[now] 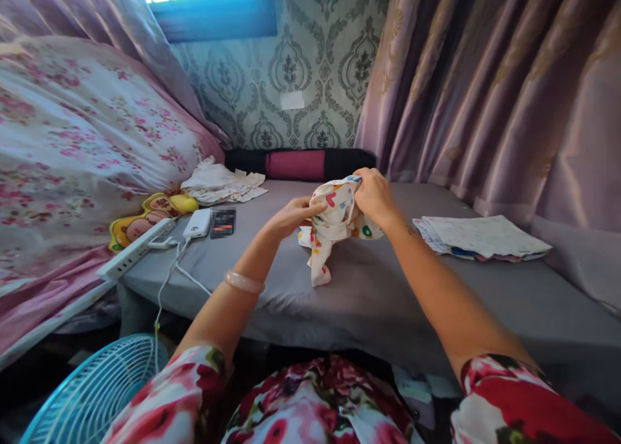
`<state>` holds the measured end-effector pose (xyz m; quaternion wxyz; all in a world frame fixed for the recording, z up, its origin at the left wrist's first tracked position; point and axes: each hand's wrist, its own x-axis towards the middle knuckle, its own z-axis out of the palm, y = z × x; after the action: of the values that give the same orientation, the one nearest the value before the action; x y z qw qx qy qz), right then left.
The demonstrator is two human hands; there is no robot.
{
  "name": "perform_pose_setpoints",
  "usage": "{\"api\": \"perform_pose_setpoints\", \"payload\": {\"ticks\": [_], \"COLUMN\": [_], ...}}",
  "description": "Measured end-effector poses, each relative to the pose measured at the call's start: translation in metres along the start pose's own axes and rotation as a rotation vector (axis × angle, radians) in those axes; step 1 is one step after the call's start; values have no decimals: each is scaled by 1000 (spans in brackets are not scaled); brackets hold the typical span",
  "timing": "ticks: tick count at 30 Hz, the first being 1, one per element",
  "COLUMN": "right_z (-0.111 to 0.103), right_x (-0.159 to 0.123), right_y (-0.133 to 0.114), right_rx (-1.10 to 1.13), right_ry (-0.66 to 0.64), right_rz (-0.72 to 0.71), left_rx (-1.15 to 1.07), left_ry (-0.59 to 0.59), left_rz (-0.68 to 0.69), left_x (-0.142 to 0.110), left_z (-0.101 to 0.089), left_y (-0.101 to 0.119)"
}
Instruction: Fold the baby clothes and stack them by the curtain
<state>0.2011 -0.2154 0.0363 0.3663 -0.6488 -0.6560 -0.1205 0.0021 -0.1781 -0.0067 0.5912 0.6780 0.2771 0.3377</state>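
A small white baby garment (pixel 334 214) with a colourful print hangs bunched above the grey-covered bed, one narrow sleeve or leg dangling near the cover. My left hand (pixel 294 215) pinches its left edge between thumb and fingers. At the upper right, my right hand (pixel 373 195) is closed on the blue-trimmed edge, its fingertips partly hidden by the cloth. Folds hide the garment's full shape.
A stack of folded cloths (pixel 485 235) lies to the right, a loose pile of white cloths (pixel 220 182) at back left. Also on the left are a power strip (pixel 138 250), a white charger (pixel 198 224) with cables and a yellow plush toy (pixel 140 227). Lower left stands a blue fan (pixel 104 389).
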Motion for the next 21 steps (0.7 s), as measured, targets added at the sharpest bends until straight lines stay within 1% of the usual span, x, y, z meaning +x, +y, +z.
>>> {"api": "perform_pose_setpoints", "payload": {"ticks": [2, 3, 4, 7, 8, 9, 11, 14, 18, 20, 21], "right_z": [2, 3, 4, 3, 2, 1, -2, -4, -7, -9, -10], "right_x": [-2, -3, -3, -1, 1, 2, 5, 9, 16, 20, 22], "right_y": [-4, -5, -6, -5, -4, -3, 0, 6, 18, 26, 30], "right_rx": [-3, -7, -11, -20, -21, -22, -17, 19, 111, 172, 209], "right_ry": [3, 7, 11, 13, 13, 13, 7, -9, -53, -100, -135], "right_rz": [25, 38, 51, 89, 101, 107, 99, 39, -35, -52, -60], "left_rx": [35, 74, 130, 370, 414, 423, 359, 153, -138, -191, -192], "left_ry": [13, 63, 157, 595, 680, 714, 674, 564, 410, 382, 389], "left_rz": [23, 39, 59, 164, 177, 170, 125, 45, -50, -85, -100], "left_x": [-18, -26, -33, -50, -54, -57, -59, -55, -47, -42, -40], "left_z": [14, 21, 28, 43, 46, 48, 50, 51, 49, 43, 38], "left_y": [-11, -16, -22, -43, -50, -57, -67, -73, -67, -62, -59]}}
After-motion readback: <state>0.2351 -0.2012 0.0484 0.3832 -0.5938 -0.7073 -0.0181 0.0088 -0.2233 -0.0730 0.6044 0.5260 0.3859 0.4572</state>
